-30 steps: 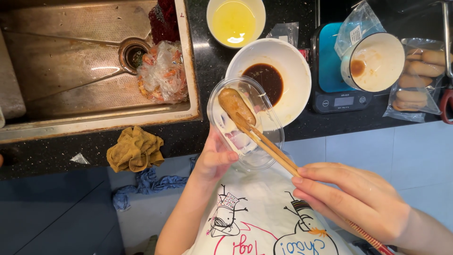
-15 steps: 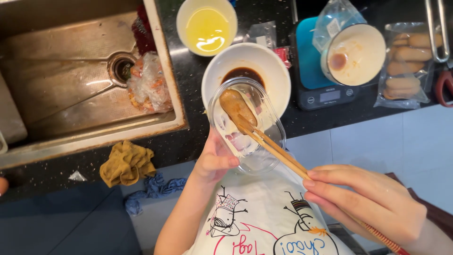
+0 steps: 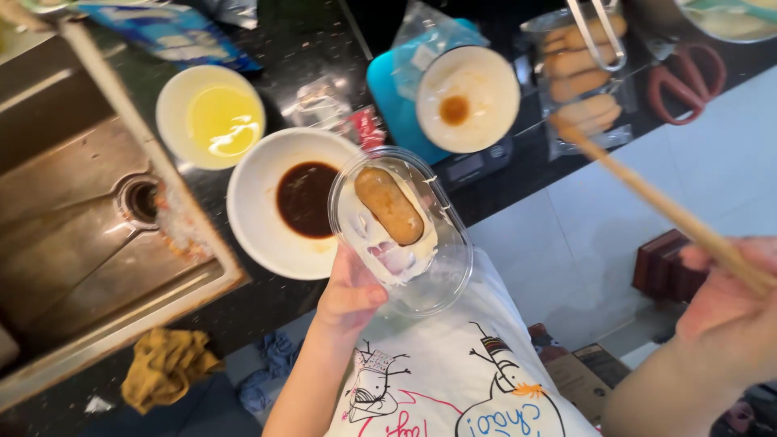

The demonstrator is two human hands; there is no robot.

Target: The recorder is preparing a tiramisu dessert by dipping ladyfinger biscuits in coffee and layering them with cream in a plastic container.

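One clear plastic tub (image 3: 402,233) is the landmark here. The left hand (image 3: 350,293) grips it from below, fingers curled round its near wall, and holds it tilted above the counter edge. Inside lies one brown finger biscuit (image 3: 389,205) on a white cream layer, its long axis running from the tub's far-left corner toward its near-right side.

Just left of the tub sits one white bowl (image 3: 261,235) with a dark liquid pool. Further left and beyond it stands one smaller bowl of yellow liquid (image 3: 210,117). Beyond the tub to the right, one white lidded cup (image 3: 467,98) rests on a blue kitchen scale (image 3: 394,97). Right of that lies one clear bag of biscuits (image 3: 584,77) (about four show, blurred). One pair of red-handled scissors (image 3: 688,89) lies further right.

Well right of the tub, the right hand (image 3: 728,307) is closed round a pair of wooden chopsticks (image 3: 655,202), whose tips point up-left and carry nothing.
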